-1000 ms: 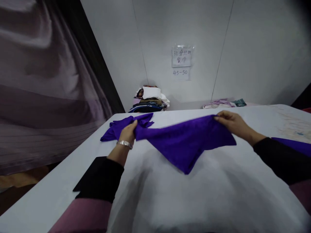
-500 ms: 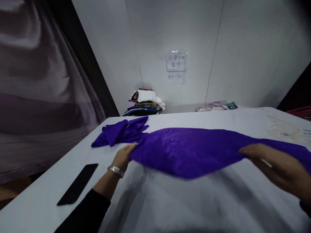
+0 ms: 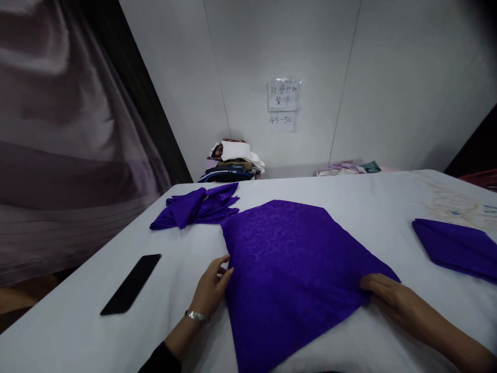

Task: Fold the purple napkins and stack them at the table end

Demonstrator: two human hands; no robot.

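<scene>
A purple patterned cloth (image 3: 291,264) is spread over the white table, its near corner reaching the bottom of the view. My left hand (image 3: 212,285), with a silver bracelet at the wrist, is at the cloth's left edge, fingers closed on it. At the right side, my right hand (image 3: 388,295) pinches the cloth's edge, the fingertips on top and the thumb hidden. A crumpled purple cloth pile (image 3: 194,207) lies behind and to the left. Over at the far right is a folded purple cloth (image 3: 454,248).
A black phone (image 3: 131,285) lies on the white table (image 3: 58,339) at the left. Stacked clothes (image 3: 233,160) and other fabrics (image 3: 344,168) sit by the back wall beneath a paper sign (image 3: 283,96). A shiny curtain (image 3: 70,145) hangs at the left.
The cloth has come down and spread out toward me. My left hand has moved nearer along its left edge; my right hand has shifted left and down, uncovering the folded cloth at the right.
</scene>
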